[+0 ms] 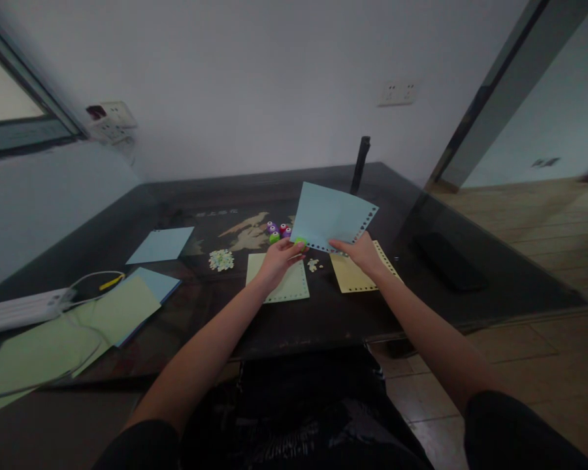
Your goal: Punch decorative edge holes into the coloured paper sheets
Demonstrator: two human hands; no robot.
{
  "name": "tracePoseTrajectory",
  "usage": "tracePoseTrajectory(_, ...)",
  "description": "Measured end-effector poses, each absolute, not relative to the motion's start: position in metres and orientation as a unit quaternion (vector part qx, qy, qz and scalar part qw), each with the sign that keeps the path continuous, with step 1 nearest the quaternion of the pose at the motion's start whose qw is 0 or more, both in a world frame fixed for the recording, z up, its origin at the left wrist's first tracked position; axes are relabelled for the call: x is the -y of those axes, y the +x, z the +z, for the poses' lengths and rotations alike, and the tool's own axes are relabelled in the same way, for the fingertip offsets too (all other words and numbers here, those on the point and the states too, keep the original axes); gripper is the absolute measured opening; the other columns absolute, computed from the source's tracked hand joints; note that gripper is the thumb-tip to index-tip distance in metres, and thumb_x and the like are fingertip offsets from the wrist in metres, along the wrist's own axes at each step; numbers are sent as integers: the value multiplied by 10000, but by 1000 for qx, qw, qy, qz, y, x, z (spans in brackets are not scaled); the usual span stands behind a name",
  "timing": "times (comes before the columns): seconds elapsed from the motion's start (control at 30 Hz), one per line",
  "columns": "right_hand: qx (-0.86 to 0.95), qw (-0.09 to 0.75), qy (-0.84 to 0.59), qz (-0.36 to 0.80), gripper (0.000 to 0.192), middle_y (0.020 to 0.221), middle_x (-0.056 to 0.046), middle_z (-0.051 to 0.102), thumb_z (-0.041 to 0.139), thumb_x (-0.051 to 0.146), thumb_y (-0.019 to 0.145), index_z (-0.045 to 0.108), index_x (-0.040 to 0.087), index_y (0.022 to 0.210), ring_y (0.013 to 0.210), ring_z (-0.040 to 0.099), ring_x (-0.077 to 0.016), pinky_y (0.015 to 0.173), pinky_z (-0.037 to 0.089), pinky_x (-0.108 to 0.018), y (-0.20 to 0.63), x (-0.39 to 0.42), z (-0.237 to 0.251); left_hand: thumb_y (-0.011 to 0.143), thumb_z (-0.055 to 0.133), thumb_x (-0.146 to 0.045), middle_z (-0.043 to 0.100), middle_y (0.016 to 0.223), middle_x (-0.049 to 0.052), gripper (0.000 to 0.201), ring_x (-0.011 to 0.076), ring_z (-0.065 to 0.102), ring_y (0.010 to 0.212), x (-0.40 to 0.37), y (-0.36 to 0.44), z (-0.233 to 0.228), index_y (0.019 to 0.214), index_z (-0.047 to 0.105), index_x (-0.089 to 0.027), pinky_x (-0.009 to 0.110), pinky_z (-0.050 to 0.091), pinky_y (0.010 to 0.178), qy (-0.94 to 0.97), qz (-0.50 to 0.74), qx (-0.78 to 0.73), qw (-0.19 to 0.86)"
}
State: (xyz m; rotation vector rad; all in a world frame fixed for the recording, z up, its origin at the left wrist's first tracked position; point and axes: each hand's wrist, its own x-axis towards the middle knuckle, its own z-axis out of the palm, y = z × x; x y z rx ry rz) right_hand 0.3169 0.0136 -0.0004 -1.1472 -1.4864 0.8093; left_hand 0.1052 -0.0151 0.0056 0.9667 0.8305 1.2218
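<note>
My right hand [361, 253] holds a light blue paper sheet [330, 217] raised above the dark table [323, 313]; small holes run along the sheet's lower and right edges. My left hand [277, 258] grips a small green punch [300, 242] pressed against the sheet's lower left edge. Under my hands lie a pale green sheet [287, 284] and a yellow sheet [355, 277], both with punched borders. A few paper bits [313, 264] lie between them.
Several small coloured punches [278, 230] sit behind my left hand. A pile of paper confetti [221, 260] lies left of them. Blue sheets [161, 245] and green sheets [78, 326], a white power strip [22, 309] with cables, and a dark upright post [360, 163] also stand on the table.
</note>
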Motion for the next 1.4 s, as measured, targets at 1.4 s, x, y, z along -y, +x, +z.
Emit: tracePoseTrajectory(1.4,628,533,-470,317,378,958,-117,713,754,312,616,684,155,952,1050,616,-307,916,491,-461,317,-10,5,677,744,-199,699,914,78,200,132,648,819,10,105,4,854,707,-114,309,483,909,409,558,-345,635)
